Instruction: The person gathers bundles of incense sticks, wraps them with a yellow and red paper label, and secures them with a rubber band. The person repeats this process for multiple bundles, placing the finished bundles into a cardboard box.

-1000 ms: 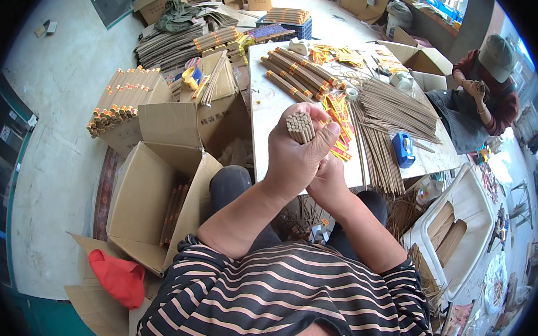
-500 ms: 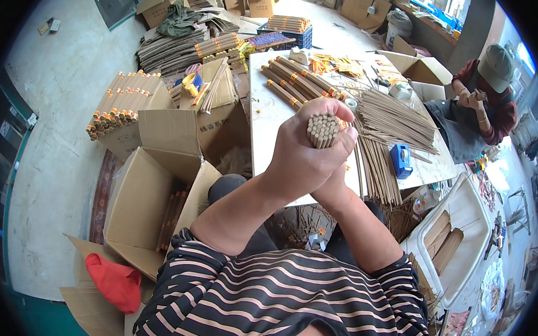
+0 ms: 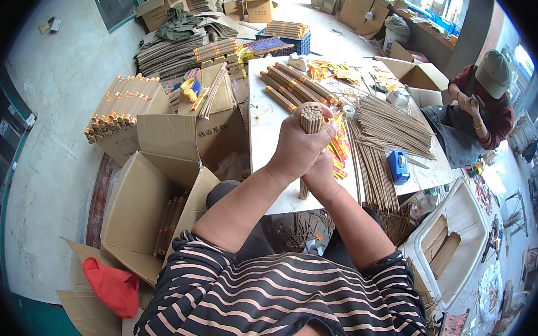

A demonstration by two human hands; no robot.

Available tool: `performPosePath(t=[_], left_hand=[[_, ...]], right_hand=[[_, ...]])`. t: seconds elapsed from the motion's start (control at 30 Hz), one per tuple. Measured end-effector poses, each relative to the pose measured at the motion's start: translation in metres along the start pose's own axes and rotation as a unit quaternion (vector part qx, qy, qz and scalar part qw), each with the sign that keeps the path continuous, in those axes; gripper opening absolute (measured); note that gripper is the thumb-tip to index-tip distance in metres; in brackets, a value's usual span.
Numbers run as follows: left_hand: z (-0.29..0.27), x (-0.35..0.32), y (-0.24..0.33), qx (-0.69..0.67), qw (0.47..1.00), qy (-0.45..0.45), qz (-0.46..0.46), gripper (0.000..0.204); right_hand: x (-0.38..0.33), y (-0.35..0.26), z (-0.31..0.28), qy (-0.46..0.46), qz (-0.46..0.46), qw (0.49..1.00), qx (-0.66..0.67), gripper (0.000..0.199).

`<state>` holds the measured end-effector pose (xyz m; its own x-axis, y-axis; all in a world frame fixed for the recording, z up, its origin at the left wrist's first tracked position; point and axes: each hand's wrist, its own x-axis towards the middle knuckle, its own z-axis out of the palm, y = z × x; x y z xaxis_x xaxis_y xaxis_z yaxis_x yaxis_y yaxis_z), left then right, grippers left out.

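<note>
I hold an upright bundle of thin brown sticks (image 3: 311, 117) over the near edge of a white table (image 3: 265, 125). My left hand (image 3: 297, 146) wraps around its upper part, the stick ends showing above my fingers. My right hand (image 3: 321, 174) grips the bundle lower down, mostly hidden behind the left; the bundle's lower end pokes out below near the table edge. Wrapped rolls of sticks (image 3: 294, 87) lie beyond, and loose sticks (image 3: 386, 128) are spread to the right.
A blue tape dispenser (image 3: 398, 167) sits on the table's right. Open cardboard boxes (image 3: 153, 180) stand at my left, one filled with rolls (image 3: 117, 108). A seated person (image 3: 482, 100) works at the far right. A white tray (image 3: 460, 239) holds flat packets. A red cloth (image 3: 113, 287) lies on the floor.
The bundle was tilted with its ends facing me; both hands have turned it upright and brought it lower, toward the table edge.
</note>
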<state>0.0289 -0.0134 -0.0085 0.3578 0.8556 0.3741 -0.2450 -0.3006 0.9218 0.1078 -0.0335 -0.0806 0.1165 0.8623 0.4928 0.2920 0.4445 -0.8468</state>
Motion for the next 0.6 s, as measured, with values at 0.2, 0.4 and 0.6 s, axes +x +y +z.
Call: performPosePath(t=[0.2,0.4,0.6], left_hand=[[-0.003,-0.010,0.048,0.124,0.986,-0.034,0.110,0.040],[-0.006,-0.027,0.045,0.382,0.914,-0.116,0.079,0.071],[0.007,-0.055,0.007,0.236,0.944,-0.229,-0.012,0.035]], right_hand=[[-0.010,-0.052,-0.024,-0.157,0.021,0.980,0.121,0.040],[-0.020,-0.088,-0.069,0.062,-0.051,0.996,0.032,0.038],[-0.043,-0.079,-0.060,0.035,-0.051,0.987,-0.147,0.025]])
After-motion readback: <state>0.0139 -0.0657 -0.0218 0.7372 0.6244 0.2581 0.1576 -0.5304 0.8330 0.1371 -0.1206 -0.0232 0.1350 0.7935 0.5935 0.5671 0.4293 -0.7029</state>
